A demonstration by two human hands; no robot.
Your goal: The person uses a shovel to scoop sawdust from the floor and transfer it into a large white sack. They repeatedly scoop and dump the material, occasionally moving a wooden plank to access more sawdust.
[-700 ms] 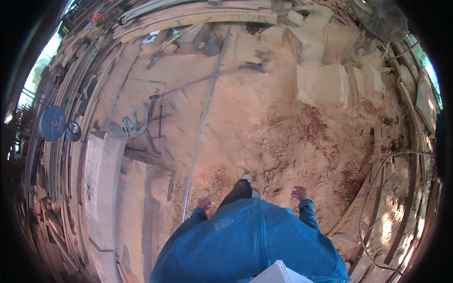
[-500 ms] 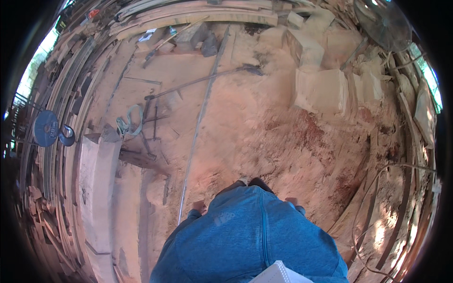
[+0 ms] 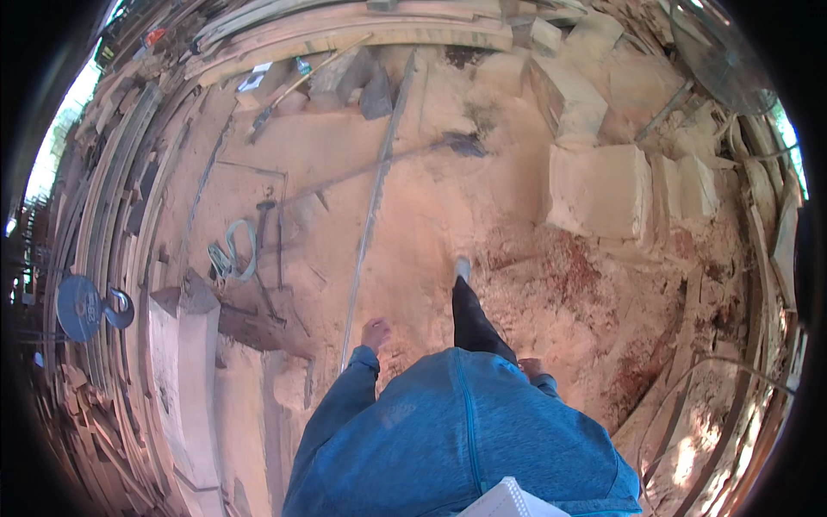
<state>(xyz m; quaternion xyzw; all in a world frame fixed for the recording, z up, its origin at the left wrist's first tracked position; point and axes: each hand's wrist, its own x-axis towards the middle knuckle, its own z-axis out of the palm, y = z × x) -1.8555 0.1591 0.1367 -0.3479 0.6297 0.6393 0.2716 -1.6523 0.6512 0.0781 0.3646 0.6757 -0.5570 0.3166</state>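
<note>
Left hand hangs forward, right hand beside the jacket — can't tell if either's spread.

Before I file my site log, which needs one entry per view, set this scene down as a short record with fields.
Left hand: no held thing visible; over dusty ground
Right hand: beside the blue jacket, partly hidden; cannot tell if it holds anything
Legs: one dark-clad leg extended forward, light shoe at its end
Left side: long squared timber; looped pale strap near its far end; metal hook beside a round blue disc
Upper right: pale wood block
</note>
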